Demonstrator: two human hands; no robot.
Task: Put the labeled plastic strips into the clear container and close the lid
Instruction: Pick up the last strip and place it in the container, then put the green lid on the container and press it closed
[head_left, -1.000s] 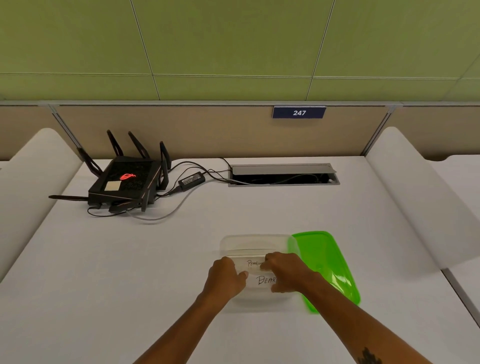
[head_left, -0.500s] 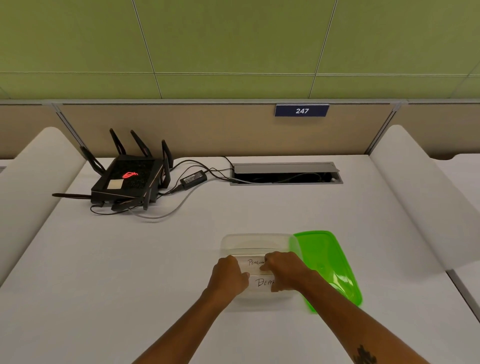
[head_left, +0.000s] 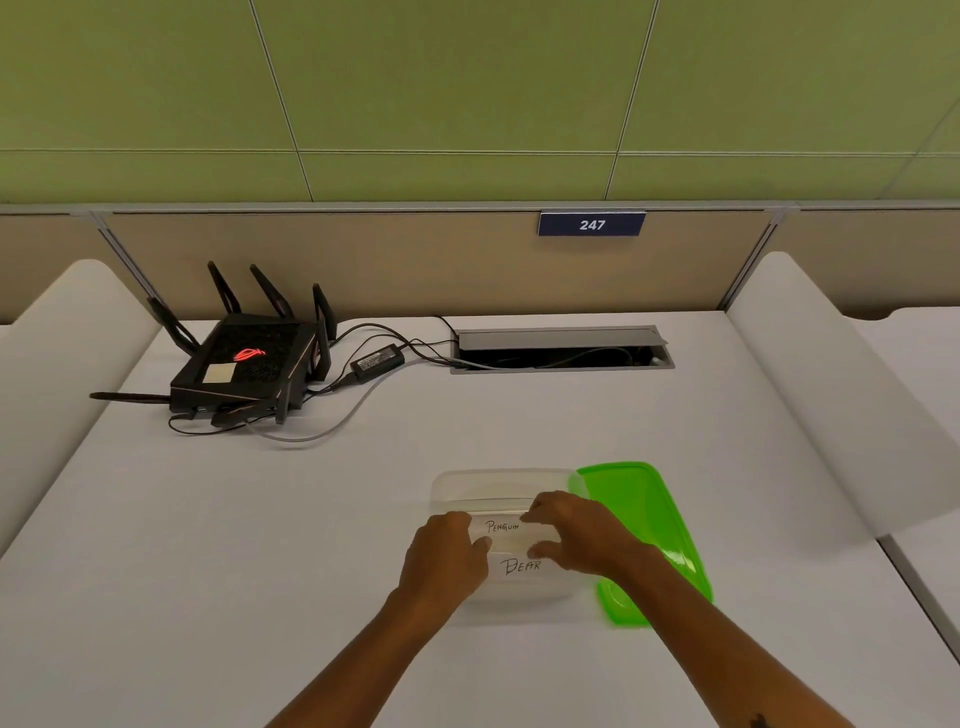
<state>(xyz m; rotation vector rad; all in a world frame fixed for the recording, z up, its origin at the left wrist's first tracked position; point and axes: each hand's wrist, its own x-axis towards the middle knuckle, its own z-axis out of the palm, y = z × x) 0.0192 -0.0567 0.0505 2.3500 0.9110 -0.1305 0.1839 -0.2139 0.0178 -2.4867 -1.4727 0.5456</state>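
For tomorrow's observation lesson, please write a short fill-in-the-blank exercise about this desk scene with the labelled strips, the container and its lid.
1. The upper strip held between the left hand and the right hand reads ____.
2. The strip nearer the person reads ____.
3. The lid lying beside the clear container is coloured ____.
4. The blue sign on the partition shows the number ____.

Missing words: PENGUIN; BEAR; green; 247
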